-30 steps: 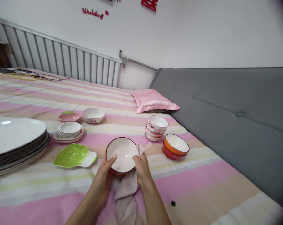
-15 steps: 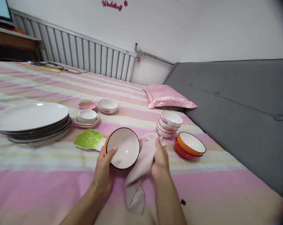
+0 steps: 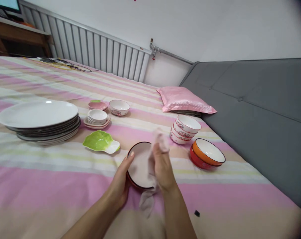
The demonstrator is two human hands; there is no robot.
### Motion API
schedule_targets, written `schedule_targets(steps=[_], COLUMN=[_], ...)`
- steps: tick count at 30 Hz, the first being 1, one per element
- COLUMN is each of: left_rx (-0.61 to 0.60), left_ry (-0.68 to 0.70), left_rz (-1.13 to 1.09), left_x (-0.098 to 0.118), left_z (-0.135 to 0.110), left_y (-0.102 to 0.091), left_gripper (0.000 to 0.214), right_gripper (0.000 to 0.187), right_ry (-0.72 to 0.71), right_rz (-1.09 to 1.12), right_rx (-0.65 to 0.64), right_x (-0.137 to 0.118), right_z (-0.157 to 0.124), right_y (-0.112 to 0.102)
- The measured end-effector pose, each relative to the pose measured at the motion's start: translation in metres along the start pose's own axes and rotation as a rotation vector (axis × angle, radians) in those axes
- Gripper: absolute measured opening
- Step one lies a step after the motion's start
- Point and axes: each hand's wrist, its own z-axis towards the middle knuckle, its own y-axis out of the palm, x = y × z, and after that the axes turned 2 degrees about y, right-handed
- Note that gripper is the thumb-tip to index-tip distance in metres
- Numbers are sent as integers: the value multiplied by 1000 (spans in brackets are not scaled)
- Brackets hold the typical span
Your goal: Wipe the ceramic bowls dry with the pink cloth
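My left hand (image 3: 121, 181) grips the left side of a dark-rimmed bowl (image 3: 140, 167), its thumb over the rim and its fingers underneath. The bowl's pale inside is tilted up toward me. In my right hand (image 3: 162, 166) a pale pink cloth (image 3: 151, 162) is bunched, blurred by motion, at the bowl's right edge; one end hangs down below the bowl. To the left lies a green and white leaf-shaped dish (image 3: 100, 141). On the right, an orange bowl (image 3: 208, 152) sits in a red bowl (image 3: 199, 161), beside a stack of white red-rimmed bowls (image 3: 182, 132).
A stack of plates (image 3: 41, 116) stands at left. Small white dishes (image 3: 97, 116), a pink dish (image 3: 97, 106) and a single white bowl (image 3: 119, 108) are farther back. A pink pillow (image 3: 185, 100) lies against the grey headboard (image 3: 252, 96). A small black object (image 3: 197, 213) lies near my right forearm.
The bowl in my left hand has moved right and lower, away from the leaf-shaped dish. My right hand has brought the cloth left, up to the bowl. The view has shifted slightly.
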Motion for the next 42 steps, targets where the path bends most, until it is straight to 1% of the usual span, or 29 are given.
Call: schedule_targets(steps=[1,2,3,4,6,8,9,11,14,18,22,24,26,28,34,37,42], left_rx=[2,6,9,11,5,-9,-19,-56,-152,-254,-322,-340,-345,-345,-347,-329,-296], left_ry=[4,11,20,29,42,44,43,51,94,135,92,90,108,137,236,293,367], left_rz=[-5,-11,-17,-23,-19,2,13,21,16,43,49,52,75,114,225,291,338], left_x=[0,1,2,2,4,5,5,4,-1,-8,-11,-11,-11,-12,-12,-10,-10], left_z=[1,2,3,3,2,1,0,-2,-3,-4,-5,-5,-4,-2,1,2,3], left_y=[-1,-1,-2,-2,-2,-1,-1,0,0,-2,-3,-4,-6,-8,-11,-10,-10], left_gripper=[47,47,47,47,48,49,50,50,48,46,46,47,48,48,47,50,50], right_gripper=[63,60,57,53,43,34,30,26,26,23,20,17,14,13,14,14,15], right_ry=[16,22,22,13,-4,7,27,82,112,90,77,56,22,-12,-125,-115,-28], right_rz=[-7,-14,-23,-31,-80,-185,-250,-394,-570,-630,-691,-729,-741,-731,-671,-666,-656], right_rx=[-96,-161,-188,-166,-50,35,38,-1,-29,0,31,15,-45,-139,-377,-457,-583], right_x=[-1,-2,-3,-5,-6,-6,-6,-5,-1,6,5,2,1,0,-4,-5,-3], right_z=[0,0,1,2,5,7,7,5,3,4,6,6,5,5,3,1,-2], right_y=[3,4,4,3,-2,-8,-10,-12,-8,-1,4,5,6,5,-1,-2,-3])
